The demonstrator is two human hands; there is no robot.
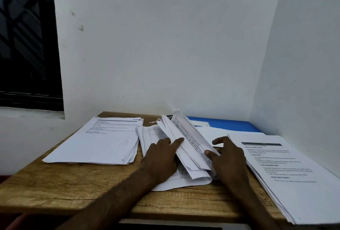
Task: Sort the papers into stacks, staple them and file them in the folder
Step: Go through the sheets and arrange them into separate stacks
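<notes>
The lifted sheaf (185,136), long axis pointing away from the person, leans over the centre pile (149,136) between the flat, pressing left hand (161,156) and the spread right hand (228,158), thumb propping its edge.

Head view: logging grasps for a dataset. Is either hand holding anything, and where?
No clear grip. The raised sheaf of the middle pile stands propped between the left hand's index fingertip and the right hand's thumb, on opposite faces.
</notes>
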